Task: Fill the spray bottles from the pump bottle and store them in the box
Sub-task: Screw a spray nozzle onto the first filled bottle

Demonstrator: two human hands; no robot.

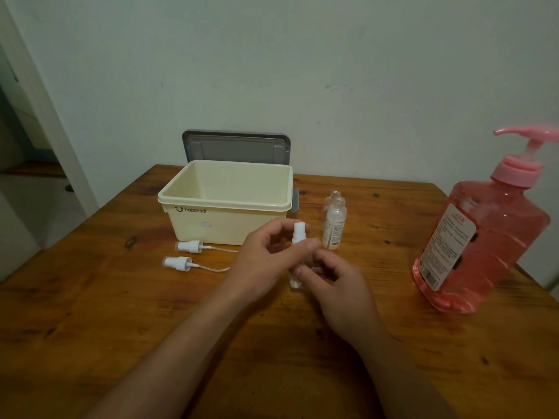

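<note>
The spray bottle [299, 234] is upright just before the open box [227, 219], left hand [266, 258] pinching its white top, right hand [341, 285] gripping its body. 2 uncapped bottles [334, 225] stand right of the box, 2 spray heads [189, 246] lie on the table [121, 297], and the pump bottle [484, 237] stands far right.

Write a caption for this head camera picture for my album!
Left hand and right hand grip a spray bottle beside the open box, uncapped bottles and pink pump bottle.

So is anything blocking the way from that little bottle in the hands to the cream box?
Nothing visible does. The box stands open just behind the spray bottle; the loose spray heads lie to its left, the two uncapped bottles to its right.
</note>
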